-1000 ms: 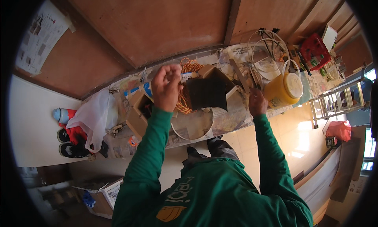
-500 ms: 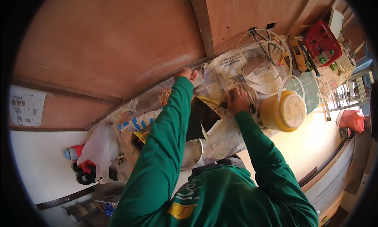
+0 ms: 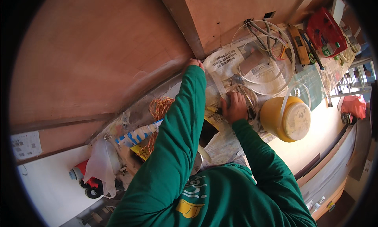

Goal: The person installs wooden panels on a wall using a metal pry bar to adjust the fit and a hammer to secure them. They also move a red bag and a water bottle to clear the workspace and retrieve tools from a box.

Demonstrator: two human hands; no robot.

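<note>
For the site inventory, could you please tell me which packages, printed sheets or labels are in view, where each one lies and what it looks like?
Printed newspaper sheets: spread over the bench, white with black print, under the right hand.
Blue-and-white striped wrapper: long, lying left of the green sleeve.
Yellow label or packet: small, just below the wrapper.
White paper notice: rectangular, on the wall at far left.
Yellow round plastic container: pale lid, right of the right hand.
</note>
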